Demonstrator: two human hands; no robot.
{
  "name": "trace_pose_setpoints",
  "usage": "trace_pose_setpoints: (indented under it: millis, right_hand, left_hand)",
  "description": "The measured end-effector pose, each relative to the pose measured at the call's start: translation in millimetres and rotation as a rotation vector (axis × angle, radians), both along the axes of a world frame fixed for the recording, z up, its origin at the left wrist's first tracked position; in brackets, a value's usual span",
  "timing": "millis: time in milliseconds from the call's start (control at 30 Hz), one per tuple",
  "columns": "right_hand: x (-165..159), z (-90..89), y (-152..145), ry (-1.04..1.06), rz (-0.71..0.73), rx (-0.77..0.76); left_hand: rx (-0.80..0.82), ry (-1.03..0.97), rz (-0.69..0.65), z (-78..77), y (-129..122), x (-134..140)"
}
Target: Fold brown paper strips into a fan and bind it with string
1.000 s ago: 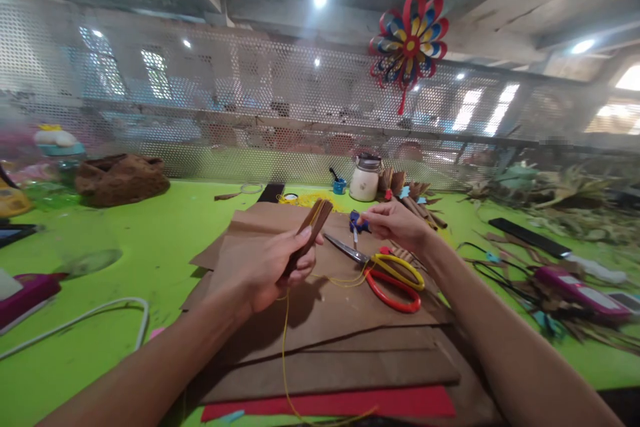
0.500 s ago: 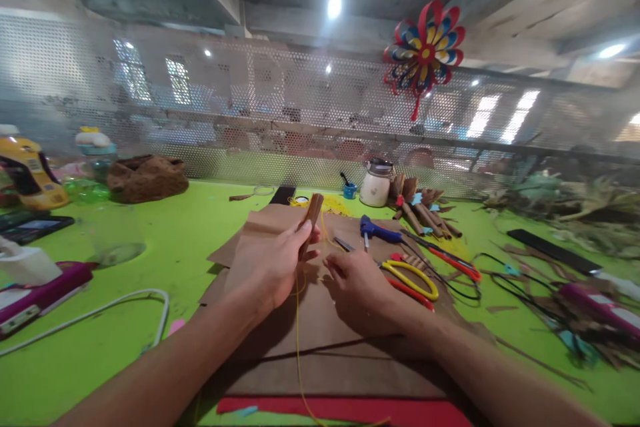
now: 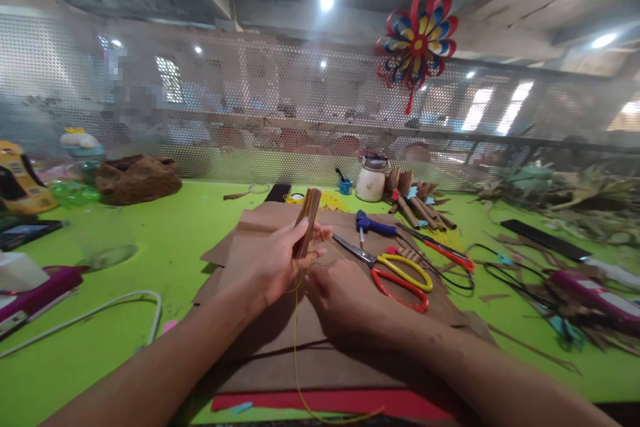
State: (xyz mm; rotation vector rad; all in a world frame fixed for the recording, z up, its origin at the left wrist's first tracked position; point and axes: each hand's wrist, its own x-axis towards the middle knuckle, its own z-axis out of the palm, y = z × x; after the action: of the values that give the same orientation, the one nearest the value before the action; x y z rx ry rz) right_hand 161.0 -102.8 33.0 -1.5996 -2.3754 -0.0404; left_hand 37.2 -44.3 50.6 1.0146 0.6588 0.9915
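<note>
My left hand (image 3: 277, 253) is wrapped round a slim bundle of brown strips (image 3: 309, 217), held tilted up above brown paper sheets (image 3: 270, 370). Yellow thread (image 3: 296, 347) runs over the bundle and hangs down in a long curve to the front. Close below the left fingers, my right hand (image 3: 345, 297) is closed, its fingertips pinching the thread; the exact grip is partly hidden. To the right of the hands lie scissors (image 3: 400, 273) with one yellow and one red handle. A blue glue gun (image 3: 377, 223) rests just behind them.
Brown rolled pieces (image 3: 427, 207) lie behind, near a white jar (image 3: 371, 179) and a small blue pot (image 3: 345, 185). Cables and scraps spread on the right by a purple power strip (image 3: 595, 290). On the left are a plastic cup (image 3: 107, 240) and a white cable (image 3: 157, 320).
My right hand has moved left and in under the left hand, uncovering more of the scissors. The left fingers have spread a little. The view has shifted slightly right.
</note>
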Motion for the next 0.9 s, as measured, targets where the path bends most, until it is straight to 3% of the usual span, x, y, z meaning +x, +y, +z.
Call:
trace_pose_setpoints:
  millis: [100,233,333,467,533,567,633,700,733,900]
  right_hand:
    - [1,0.4,0,-0.016,0.02,-0.008]
    - [-1,-3.0,-2,-0.08,0.035,-0.007]
    - [-3,-2.1,-7,-0.094,0.178,-0.008]
    - [7,13.8,-7,-0.008,0.416,-0.036]
    - [26,24.0,3,0.133,0.404,-0.022]
    - [39,27.8,12,0.216,0.354,-0.006]
    - [71,31.0,34,0.306,0.088,0.092]
    - [103,27.5,58,0.154,-0.251,0.104]
    - [117,23.5,69,0.108,-0.329,0.1]
    - [155,-4.7,102,-0.083,-0.41,0.004]
  left_hand:
    - [-0.026,-0.023,-0.045,0.9,-2,2]
    - [-0.054,-0.022,0.028,-6.4,6,3]
    - [-0.046,0.071,0.038,-13.2,14,1]
    - [0.039,0.201,0.016,-18.5,19,0]
    - [0.063,0.233,0.007,-19.8,18,0]
    - [0.063,0.238,0.004,-20.2,17,1]
    - [0.042,0.247,0.002,-21.1,15,2]
    - [0.018,0.263,-0.004,-21.8,14,4]
    - [0.014,0.269,-0.006,-22.0,13,4]
    - [0.041,0.289,-0.026,-20.7,10,5]
